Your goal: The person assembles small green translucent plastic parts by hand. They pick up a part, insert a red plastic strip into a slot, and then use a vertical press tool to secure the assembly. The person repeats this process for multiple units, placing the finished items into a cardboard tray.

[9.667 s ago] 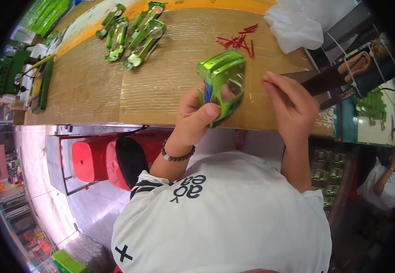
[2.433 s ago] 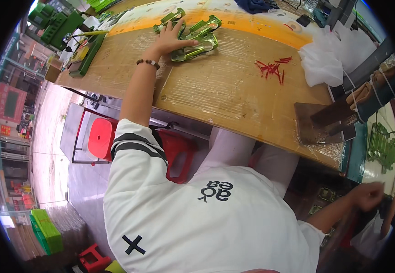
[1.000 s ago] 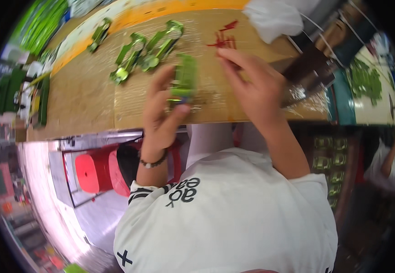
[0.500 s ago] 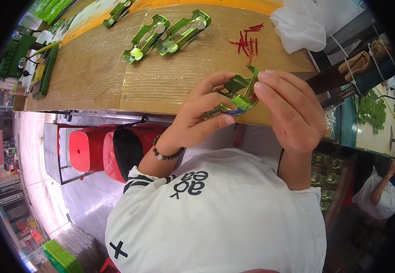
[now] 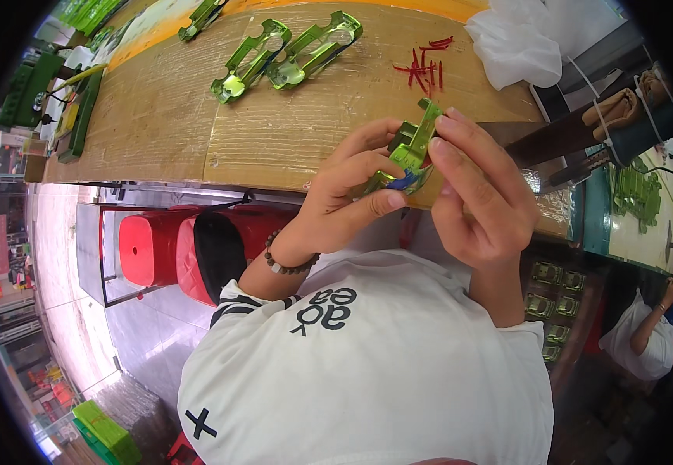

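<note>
Over the table's near edge, my left hand (image 5: 344, 186) grips a shiny green plastic shell (image 5: 418, 147), shaped like a toy car body with window openings. Its fingers curl round the far side and the thumb presses the near side, next to a blue patch. My right hand (image 5: 488, 190) closes its fingertips on the shell's right end. A sliver of red shows beside those fingertips; whether it is a separate piece held there is hidden. Farther back lie several thin red strips (image 5: 422, 68) in a loose pile.
Two similar green shells (image 5: 317, 50) lie on the brown table (image 5: 150, 116), another stands near its far edge. White translucent plastic wrapping (image 5: 515, 46) sits at the right. Red stools (image 5: 146, 248) are below left. Trays of green shells (image 5: 557, 302) and another person (image 5: 643, 333) are at right.
The shell has tilted, its upper end now standing more upright. My right hand has shifted slightly left and its fingers have bent more.
</note>
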